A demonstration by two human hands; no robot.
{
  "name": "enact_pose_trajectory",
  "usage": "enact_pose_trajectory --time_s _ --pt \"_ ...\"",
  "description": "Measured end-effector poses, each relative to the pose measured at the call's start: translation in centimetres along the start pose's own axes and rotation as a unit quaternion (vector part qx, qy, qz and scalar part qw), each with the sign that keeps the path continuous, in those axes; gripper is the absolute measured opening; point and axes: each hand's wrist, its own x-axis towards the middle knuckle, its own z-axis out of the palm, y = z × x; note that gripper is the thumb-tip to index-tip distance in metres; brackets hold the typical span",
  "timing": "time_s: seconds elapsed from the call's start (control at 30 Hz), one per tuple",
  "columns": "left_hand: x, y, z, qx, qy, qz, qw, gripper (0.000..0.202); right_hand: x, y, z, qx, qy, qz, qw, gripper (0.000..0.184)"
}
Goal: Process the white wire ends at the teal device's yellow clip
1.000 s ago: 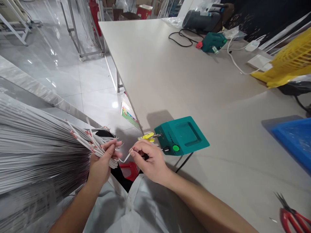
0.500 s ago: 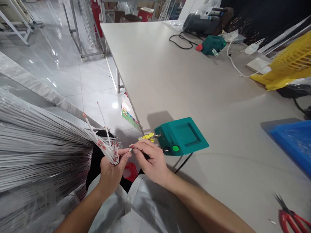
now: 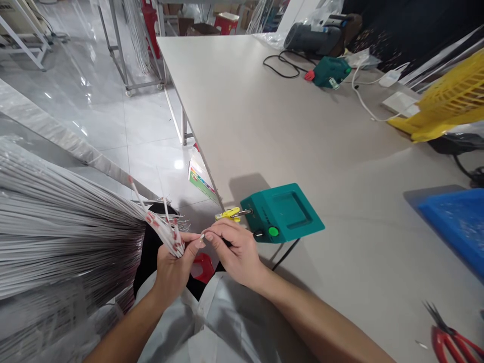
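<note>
My left hand [image 3: 174,267] is closed around a bunch of white wires [image 3: 168,234] with reddish-copper ends. Its thumb and forefinger pinch one short white wire tip [image 3: 202,236]. From the other side, the fingertips of my right hand [image 3: 236,252] are pressed together at that same tip; fine detail there is too small to make out. Just beyond my right hand sits a teal box-shaped device [image 3: 282,212] with a green button. A yellow clip [image 3: 229,214] is fixed on a metal rod at its left side, at the table's edge.
Long white wires [image 3: 68,222] lie in a thick pile on my left. On the table [image 3: 321,151] are red-handled pliers [image 3: 449,338], a blue tray [image 3: 457,222], a yellow plastic basket-like object [image 3: 449,101], a second green device [image 3: 330,70] and a grey motor [image 3: 313,38]. A red stool [image 3: 204,267] stands below.
Both hands stay almost in place, still meeting at the wire tip. The loose wire ends above my left hand are blurred now, shaking slightly. The view has shifted a little.
</note>
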Motion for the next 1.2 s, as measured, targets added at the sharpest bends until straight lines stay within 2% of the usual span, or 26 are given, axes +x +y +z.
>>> enact_pose_trajectory --time_s 0.13,0.3,0.4,0.5,0.6,0.67,0.73,0.83,0.93,1.03,1.1,1.2 --pt "0.0 -0.1 -0.9 0.016 -0.022 0.002 1.0 0.014 0.3 0.0 -0.4 -0.016 -0.015 -0.021 1.0 0.017" --pt "0.3 -0.1 -1.5 0.063 -0.059 -0.01 0.996 0.019 0.9 -0.2 -1.7 -0.019 0.014 -0.013 1.0 0.011" --pt "0.3 0.2 -1.8 0.071 -0.103 0.007 0.992 0.018 1.2 -0.4 -2.4 -0.017 -0.08 -0.018 0.997 0.018" --pt "0.4 0.7 -2.2 0.089 -0.165 0.047 0.981 0.018 1.5 -0.6 -2.9 -0.002 -0.188 -0.038 0.982 0.012" --pt "0.6 0.8 -2.8 0.07 -0.218 0.058 0.972 0.017 1.7 -0.6 -2.9 0.05 -0.23 -0.032 0.971 0.011" --pt "0.8 0.5 -3.1 0.025 -0.232 0.032 0.972 0.015 1.6 -0.6 -2.5 0.118 -0.214 -0.008 0.97 0.008" --pt "0.9 0.0 -3.2 -0.036 -0.223 -0.004 0.974 0.013 1.4 -0.6 -1.6 0.213 -0.165 0.039 0.962 0.005" --pt "0.9 -0.4 -2.8 -0.126 -0.196 -0.058 0.971 0.014 0.8 -0.5 0.0 0.345 -0.085 0.128 0.926 0.003" --pt "0.7 -0.4 -1.8 -0.204 -0.166 -0.091 0.961 0.017 0.3 -0.3 1.1 0.398 -0.041 0.185 0.898 0.004" --pt "0.6 -0.3 -0.7 -0.251 -0.142 -0.1 0.952 0.02 0.1 -0.1 1.4 0.416 -0.022 0.217 0.883 0.006" --pt "0.5 -0.3 -0.1 -0.264 -0.13 -0.103 0.95 0.021 0.1 -0.1 1.4 0.394 -0.011 0.21 0.895 0.007" --pt "0.5 -0.3 0.2 -0.261 -0.124 -0.104 0.952 0.021 0.1 -0.2 1.1 0.281 0.018 0.143 0.949 0.009"
